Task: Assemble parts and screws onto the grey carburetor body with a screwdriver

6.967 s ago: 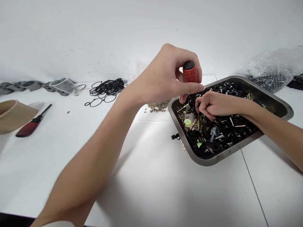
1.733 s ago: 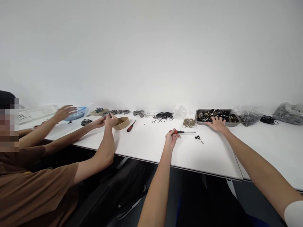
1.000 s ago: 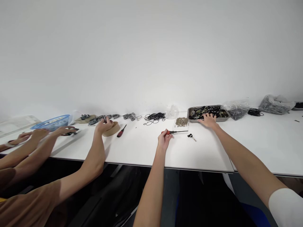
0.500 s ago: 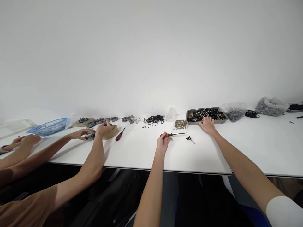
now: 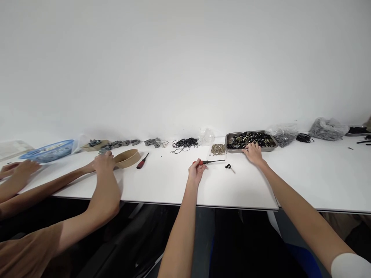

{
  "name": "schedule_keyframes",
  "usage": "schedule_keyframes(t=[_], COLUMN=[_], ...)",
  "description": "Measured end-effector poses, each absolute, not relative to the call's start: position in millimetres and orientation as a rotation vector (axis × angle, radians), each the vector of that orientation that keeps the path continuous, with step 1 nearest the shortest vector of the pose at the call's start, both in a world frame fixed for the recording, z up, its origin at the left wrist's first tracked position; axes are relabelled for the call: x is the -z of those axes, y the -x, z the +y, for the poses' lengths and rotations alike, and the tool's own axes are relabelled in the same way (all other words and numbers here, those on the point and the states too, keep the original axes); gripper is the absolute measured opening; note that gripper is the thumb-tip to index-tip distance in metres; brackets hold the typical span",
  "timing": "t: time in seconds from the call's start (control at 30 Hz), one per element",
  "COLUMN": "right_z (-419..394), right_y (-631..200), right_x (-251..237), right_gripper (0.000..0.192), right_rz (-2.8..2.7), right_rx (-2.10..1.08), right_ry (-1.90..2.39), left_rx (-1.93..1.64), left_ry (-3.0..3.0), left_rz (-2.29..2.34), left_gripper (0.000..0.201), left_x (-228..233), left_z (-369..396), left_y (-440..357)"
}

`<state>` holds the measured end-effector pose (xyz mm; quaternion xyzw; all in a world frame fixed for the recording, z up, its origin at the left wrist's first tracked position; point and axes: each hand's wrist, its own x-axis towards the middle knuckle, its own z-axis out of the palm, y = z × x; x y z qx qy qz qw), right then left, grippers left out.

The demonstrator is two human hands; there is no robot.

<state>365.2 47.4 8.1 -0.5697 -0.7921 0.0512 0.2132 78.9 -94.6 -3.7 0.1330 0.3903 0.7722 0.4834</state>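
The left hand (image 5: 196,172) rests on the white surface (image 5: 162,185) with its grip clenched around the red handle of a screwdriver (image 5: 209,161), whose shaft lies flat and points to the right of the grip. The right hand (image 5: 254,153) sits at the near rim of the metal tray (image 5: 228,136), fingers spread and released over the mixed black and brass parts, grasping nothing visible.

To work well here, keep the screwdriver low and level, and pick from the tray edge rather than digging.

- Between the two hands: a small black fitting (image 5: 228,167), loose on the surface.
- Just beyond the left grip: a pile of brass screws (image 5: 218,149) and black O-rings (image 5: 183,143).
- Well left: a second screwdriver (image 5: 142,161), a tan bowl (image 5: 126,158) and a co-worker's hand (image 5: 103,161).
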Motion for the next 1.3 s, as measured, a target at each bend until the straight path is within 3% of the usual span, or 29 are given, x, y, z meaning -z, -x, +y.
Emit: schedule_keyframes(t=[0.57, 0.83, 1.1, 1.3], right_z=[-17, -5, 23, 5], right_y=[-383, -423, -474, -465], right_x=[-11, -32, -25, -36], right_gripper=[0.031, 0.026, 0.021, 0.018], right_rz=[-2.206, -2.192, -1.925, -1.825], right_rx=[-0.149, -0.279, -0.205, -0.326], right_ry=[1.441, 1.113, 1.059, 1.053], left_rx=[-1.885, -2.027, -2.011, -1.832], left_ry=[-0.326, -0.439, -1.062, -1.43], left_rz=[0.931, 0.922, 1.138, 1.405], left_gripper=[0.02, 0.025, 0.037, 0.027], left_x=[0, -11, -64, -61], left_z=[-98, -90, -9, 23], left_y=[-81, -79, -95, -117])
